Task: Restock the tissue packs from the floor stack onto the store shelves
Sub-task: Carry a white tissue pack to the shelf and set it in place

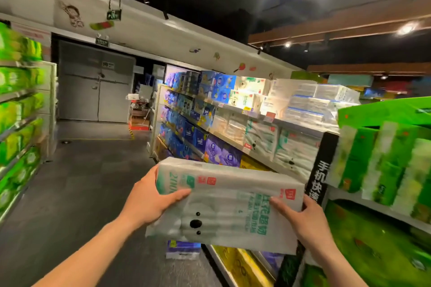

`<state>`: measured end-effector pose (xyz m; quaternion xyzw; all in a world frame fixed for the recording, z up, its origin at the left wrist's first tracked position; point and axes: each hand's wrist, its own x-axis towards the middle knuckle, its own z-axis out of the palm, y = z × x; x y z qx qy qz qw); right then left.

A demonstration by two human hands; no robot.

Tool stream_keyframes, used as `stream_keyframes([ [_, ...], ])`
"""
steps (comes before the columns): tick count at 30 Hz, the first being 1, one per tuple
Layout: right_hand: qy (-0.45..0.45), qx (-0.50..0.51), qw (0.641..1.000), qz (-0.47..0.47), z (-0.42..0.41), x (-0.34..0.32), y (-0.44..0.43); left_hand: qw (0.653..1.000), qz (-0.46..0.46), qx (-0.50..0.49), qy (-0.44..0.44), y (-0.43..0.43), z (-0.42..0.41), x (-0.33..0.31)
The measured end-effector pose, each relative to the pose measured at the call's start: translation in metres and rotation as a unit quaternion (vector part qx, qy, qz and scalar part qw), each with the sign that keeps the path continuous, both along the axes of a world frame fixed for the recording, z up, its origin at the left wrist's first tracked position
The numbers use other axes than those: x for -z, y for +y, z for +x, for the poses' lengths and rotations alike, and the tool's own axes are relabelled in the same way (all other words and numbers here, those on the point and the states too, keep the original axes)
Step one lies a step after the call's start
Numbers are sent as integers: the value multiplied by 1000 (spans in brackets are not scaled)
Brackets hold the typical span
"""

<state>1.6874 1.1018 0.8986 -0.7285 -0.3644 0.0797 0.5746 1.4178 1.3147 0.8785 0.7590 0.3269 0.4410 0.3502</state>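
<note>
Tissue pack carried mid-air at 6 o'clock, gripped at both ends: left hand, right hand, fingers curled round film. Matching row on shelves at 2 o'clock. Pack to be kept level, slid in flat.

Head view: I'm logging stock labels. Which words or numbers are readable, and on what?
"手机快速" on the black shelf-end panel.
"200", inverted, on the held tissue pack; its green characters are blurred.
Too blurred to read: price tags, door sign.
</note>
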Motion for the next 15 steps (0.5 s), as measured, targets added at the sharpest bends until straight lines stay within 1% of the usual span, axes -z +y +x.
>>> stream_keyframes([
  [5, -13, -17, 999, 25, 67, -14, 114, 999, 22, 8, 26, 120, 72, -37],
  [10, -38, 20, 999, 20, 160, -6, 230, 999, 26, 1, 33, 233, 161, -35],
  [13, -63, 18, 997, 30, 221, -6, 300, 1000, 22, -8, 21, 297, 213, -29],
  [15, -71, 12, 997, 29, 261, -19, 345, 1000, 16, -14, 10, 338, 246, -37],
])
